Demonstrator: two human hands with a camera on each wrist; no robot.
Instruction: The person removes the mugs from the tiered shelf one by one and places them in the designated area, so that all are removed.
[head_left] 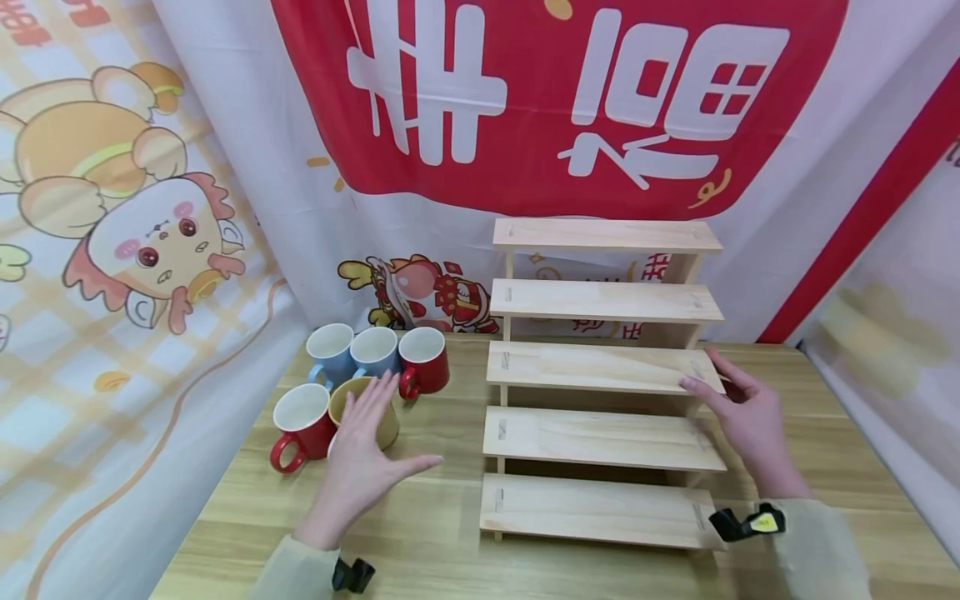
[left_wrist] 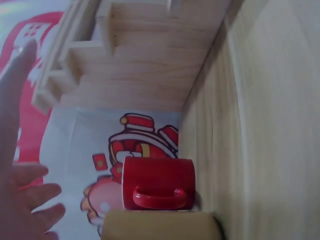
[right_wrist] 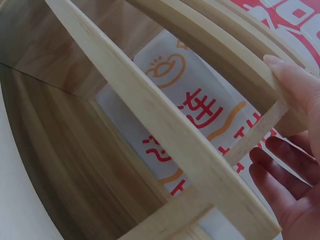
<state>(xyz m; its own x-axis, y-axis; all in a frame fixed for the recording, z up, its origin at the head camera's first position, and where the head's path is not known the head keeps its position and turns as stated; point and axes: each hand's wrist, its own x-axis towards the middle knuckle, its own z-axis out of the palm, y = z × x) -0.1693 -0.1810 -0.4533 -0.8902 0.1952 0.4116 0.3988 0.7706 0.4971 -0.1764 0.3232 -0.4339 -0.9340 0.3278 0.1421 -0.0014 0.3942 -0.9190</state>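
Note:
My left hand hovers with fingers spread over a group of mugs at the left. Nearest under its fingers is a yellow mug, partly covered by the hand. Behind stand two light blue mugs and a red mug; another red mug is at the left, its handle outward. A further rim is mostly hidden by the hand. My right hand holds the right end of the middle step of a tiered wooden shelf, thumb on the board's edge.
The shelf rises in several steps toward the back on a wooden table. Printed cloth hangs behind, and more cloth encloses both sides. The mugs stand close together near the left cloth.

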